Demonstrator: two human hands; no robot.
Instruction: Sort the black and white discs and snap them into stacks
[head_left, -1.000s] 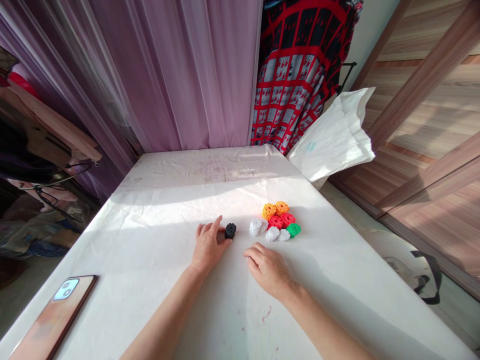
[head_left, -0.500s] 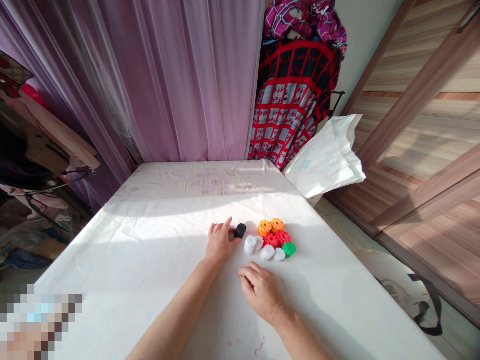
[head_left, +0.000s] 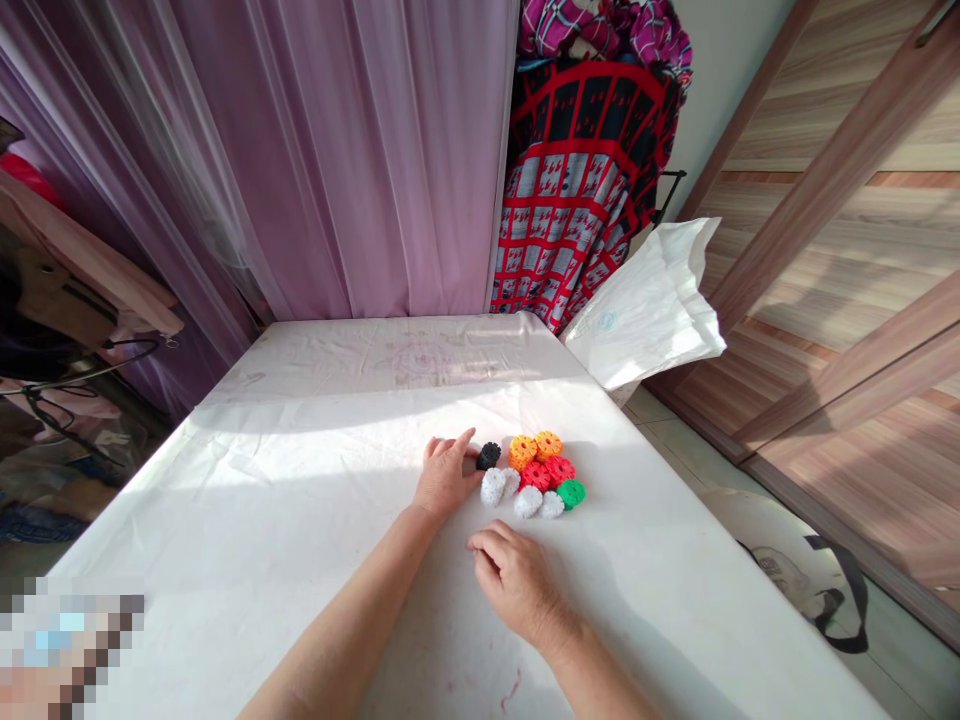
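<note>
A small black toothed disc [head_left: 488, 455] lies on the white-covered table [head_left: 300, 500], touching a cluster of like discs: two orange [head_left: 534, 448], two red [head_left: 547, 472], one green [head_left: 571, 492] and several white [head_left: 517, 492]. My left hand [head_left: 445, 477] rests on the table with index finger and thumb pinched round the black disc. My right hand [head_left: 514, 580] lies nearer to me, just below the white discs, its fingers curled under with nothing visible in them and not touching the discs.
Purple curtains [head_left: 337, 150] hang behind the table. A red and black patterned blanket [head_left: 585, 190] and a white plastic bag [head_left: 649, 305] stand at the far right corner. The table's right edge drops to a tiled floor. A pixelated patch [head_left: 60, 640] sits at the near left.
My left hand has slid the black disc to the right until it meets the cluster. My right hand has drawn back towards me and curled its fingers.
</note>
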